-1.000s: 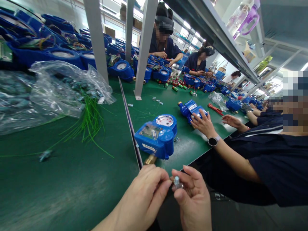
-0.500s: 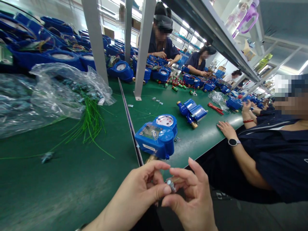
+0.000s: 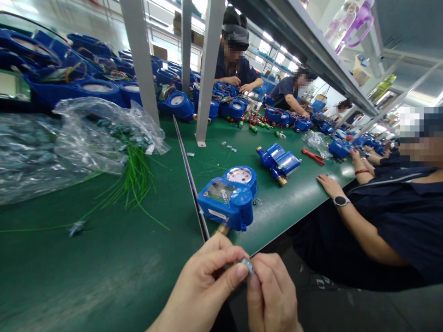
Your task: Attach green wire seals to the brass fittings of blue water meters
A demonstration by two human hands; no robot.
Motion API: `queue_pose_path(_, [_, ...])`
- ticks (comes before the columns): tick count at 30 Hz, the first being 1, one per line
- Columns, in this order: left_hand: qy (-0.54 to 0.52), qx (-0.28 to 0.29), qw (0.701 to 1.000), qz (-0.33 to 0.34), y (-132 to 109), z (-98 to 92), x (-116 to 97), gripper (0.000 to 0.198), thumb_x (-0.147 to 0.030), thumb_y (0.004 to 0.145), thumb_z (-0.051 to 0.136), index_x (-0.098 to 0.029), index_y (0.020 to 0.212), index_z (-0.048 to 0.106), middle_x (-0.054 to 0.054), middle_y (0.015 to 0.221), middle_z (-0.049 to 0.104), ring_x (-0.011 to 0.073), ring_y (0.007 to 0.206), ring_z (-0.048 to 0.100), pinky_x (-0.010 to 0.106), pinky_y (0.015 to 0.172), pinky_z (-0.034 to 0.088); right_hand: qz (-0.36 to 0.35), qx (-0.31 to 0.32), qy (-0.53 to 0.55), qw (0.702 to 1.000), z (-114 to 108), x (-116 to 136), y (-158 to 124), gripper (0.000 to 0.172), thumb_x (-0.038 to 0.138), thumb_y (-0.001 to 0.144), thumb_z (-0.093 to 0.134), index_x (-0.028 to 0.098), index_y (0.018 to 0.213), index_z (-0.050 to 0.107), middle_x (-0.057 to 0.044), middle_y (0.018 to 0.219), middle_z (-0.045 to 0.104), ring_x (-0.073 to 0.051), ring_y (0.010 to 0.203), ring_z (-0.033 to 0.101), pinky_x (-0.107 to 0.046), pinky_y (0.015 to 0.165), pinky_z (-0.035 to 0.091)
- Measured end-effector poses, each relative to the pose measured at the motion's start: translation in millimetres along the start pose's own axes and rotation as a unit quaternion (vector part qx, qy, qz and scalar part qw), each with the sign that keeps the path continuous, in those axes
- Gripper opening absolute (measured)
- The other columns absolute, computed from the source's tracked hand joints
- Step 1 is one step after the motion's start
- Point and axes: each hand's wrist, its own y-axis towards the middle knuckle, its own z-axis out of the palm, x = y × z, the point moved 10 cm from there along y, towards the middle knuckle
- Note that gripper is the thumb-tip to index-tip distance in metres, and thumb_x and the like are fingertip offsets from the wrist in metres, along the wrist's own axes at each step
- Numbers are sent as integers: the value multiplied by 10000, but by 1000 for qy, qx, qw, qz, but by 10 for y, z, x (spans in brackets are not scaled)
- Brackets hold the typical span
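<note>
The left hand (image 3: 204,286) and right hand (image 3: 273,295) meet, fingers (image 3: 230,275) pinched together.

No legible text, label or number anywhere.

We see a long green bench (image 3: 104,258), grey uprights (image 3: 141,55), an overhead shelf (image 3: 311,50), and perhaps strip lights (image 3: 268,34) beyond.

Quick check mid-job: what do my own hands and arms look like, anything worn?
Both are bare: the left hand and right hand show no gloves or rings, and the nails are short and unpainted. The left forearm shows no sleeve or watch.
</note>
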Motion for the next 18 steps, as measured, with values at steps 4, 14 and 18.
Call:
queue_pose_path(4, [21, 0, 999, 24, -22, 40, -6, 299, -374, 897, 488, -208, 697, 636, 3, 816, 412, 148, 818, 470, 221, 741, 396, 315, 40, 317, 894, 403, -479, -207, 260, 235, 877, 386, 179, 636, 467, 15, 570, 431, -98, 512, 409, -235, 513, 394])
queue_pose_path(14, [35, -51, 997, 36, -85, 1, -11, 262, -337, 902, 492, -217, 724, 641, -2, 799, 379, 135, 776, 447, 200, 701, 389, 63, -48, -17, 997, 19, -82, -106, 187, 166, 869, 467, 186, 1020, 576, -61, 863, 620, -161, 773, 566, -292, 714, 448])
queue_pose_path(18, [39, -43, 998, 24, -84, 20, 36, 282, -337, 907, 489, -215, 700, 636, 0, 812, 376, 139, 803, 448, 208, 733, 388, 324, 87, 244, 910, 437, -497, -262, 325, 320, 942, 322, 195, 661, 426, 48, 492, 378, -88, 429, 362, -207, 437, 331])
